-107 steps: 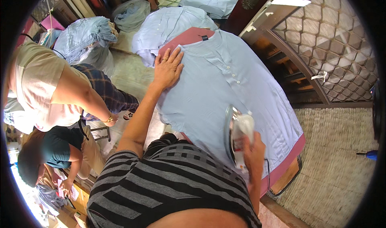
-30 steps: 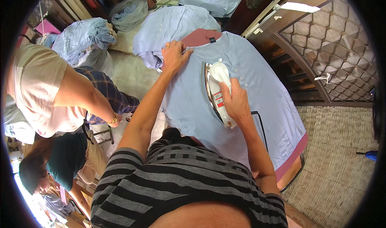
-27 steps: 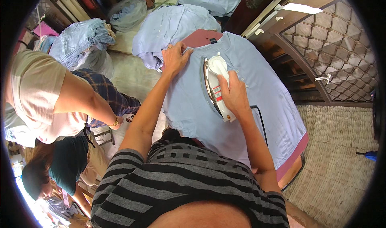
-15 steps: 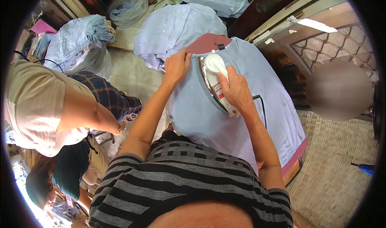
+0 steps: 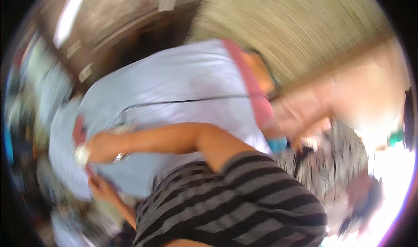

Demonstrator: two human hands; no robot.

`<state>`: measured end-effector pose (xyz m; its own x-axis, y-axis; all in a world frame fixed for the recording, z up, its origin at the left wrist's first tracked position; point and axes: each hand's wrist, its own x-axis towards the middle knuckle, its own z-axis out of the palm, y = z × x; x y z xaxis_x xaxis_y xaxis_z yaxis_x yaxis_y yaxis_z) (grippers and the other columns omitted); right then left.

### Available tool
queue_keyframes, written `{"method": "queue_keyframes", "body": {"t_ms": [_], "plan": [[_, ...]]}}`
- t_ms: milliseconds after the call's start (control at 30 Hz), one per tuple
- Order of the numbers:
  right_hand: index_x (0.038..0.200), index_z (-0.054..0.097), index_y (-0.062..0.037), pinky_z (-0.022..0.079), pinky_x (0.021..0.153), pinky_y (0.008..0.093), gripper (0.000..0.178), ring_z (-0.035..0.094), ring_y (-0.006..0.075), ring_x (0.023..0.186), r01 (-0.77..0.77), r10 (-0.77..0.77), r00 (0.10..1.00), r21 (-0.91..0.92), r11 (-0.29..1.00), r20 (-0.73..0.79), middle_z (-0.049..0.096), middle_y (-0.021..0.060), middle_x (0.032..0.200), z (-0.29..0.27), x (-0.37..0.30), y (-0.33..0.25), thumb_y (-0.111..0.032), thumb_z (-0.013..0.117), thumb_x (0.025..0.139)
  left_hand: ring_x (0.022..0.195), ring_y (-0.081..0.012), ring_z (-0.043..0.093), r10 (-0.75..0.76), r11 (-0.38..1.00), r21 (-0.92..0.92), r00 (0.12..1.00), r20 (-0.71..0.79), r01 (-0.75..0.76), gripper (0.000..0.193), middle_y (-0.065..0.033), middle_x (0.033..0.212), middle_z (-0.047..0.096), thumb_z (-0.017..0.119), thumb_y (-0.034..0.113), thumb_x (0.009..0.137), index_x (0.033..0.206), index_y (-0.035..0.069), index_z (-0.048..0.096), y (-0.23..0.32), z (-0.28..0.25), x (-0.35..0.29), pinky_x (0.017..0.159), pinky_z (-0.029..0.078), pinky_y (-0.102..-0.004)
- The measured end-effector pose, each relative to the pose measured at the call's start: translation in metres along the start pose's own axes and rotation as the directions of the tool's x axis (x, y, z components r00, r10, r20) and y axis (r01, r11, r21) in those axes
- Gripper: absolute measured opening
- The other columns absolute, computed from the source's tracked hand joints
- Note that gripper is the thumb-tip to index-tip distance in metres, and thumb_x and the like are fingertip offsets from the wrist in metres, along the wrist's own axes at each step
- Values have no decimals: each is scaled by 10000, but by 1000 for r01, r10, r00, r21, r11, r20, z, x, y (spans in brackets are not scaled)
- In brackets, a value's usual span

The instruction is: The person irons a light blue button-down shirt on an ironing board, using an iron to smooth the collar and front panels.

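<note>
Motion blurs the whole view. My right hand (image 5: pixel 106 147) is closed round the handle of a clothes iron, whose white knob (image 5: pixel 81 156) shows past my fingers while the rest is mostly hidden. Under it a light blue shirt (image 5: pixel 174 81) is spread over a board with a pink cover (image 5: pixel 244 68). At the shirt's neck end, a bit of pink (image 5: pixel 79 130) shows. Close to the iron's knob, my left hand (image 5: pixel 101 188) is at the shirt's edge, its smeared fingers seeming to pinch the cloth. From the iron a black cord (image 5: pixel 183 100) runs across the shirt.
A woven mat-like floor (image 5: pixel 278 25) lies beyond the board's pink end. Blurred pale blue cloth (image 5: pixel 48 90) is at the far left. On the right, another person's arm (image 5: pixel 311 127) and patterned clothing (image 5: pixel 344 160) show close to the board.
The view has swung to the right, so the board now lies crosswise and another person appears at right. My right hand still holds the iron near the shirt's neck end, beside my left hand.
</note>
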<state>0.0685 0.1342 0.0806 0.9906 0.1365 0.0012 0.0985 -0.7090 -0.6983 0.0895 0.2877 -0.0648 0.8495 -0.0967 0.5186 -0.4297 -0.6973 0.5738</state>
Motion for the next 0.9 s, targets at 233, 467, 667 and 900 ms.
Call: {"method": "queue_keyframes", "body": {"t_ms": [233, 467, 667, 900], "plan": [[916, 701, 21, 574, 748, 478, 431, 720, 390, 831, 126, -140, 986, -148, 981, -91, 716, 251, 845, 52, 18, 4, -394, 621, 830, 810, -320, 584, 231, 966, 82, 960, 158, -246, 264, -123, 863, 613, 710, 252, 854, 1010, 59, 619, 23, 22, -7, 735, 460, -457], [932, 709, 15, 570, 777, 458, 439, 716, 385, 862, 150, -158, 987, -160, 976, -37, 719, 245, 870, 37, -15, 8, -401, 618, 825, 853, -329, 583, 343, 929, 51, 906, 247, -366, 283, -130, 922, 607, 690, 269, 869, 1051, 66, 612, 19, 30, -1, 759, 461, -468], [913, 721, 2, 552, 826, 446, 418, 703, 392, 904, 123, -129, 991, -126, 984, -44, 720, 241, 906, 9, -65, 33, -393, 601, 847, 897, -337, 583, 398, 900, 72, 878, 265, -430, 304, -136, 981, 601, 671, 285, 885, 1092, 73, 604, 13, 37, 11, 783, 463, -479], [918, 733, -26, 534, 828, 473, 461, 690, 398, 894, 19, -20, 1000, -149, 989, -5, 719, 231, 911, -1, -103, 56, -455, 578, 854, 944, -346, 582, 493, 857, 63, 848, 194, -512, 328, -143, 1045, 594, 650, 303, 902, 1136, 80, 596, 41, -15, 2, 809, 464, -491]]}}
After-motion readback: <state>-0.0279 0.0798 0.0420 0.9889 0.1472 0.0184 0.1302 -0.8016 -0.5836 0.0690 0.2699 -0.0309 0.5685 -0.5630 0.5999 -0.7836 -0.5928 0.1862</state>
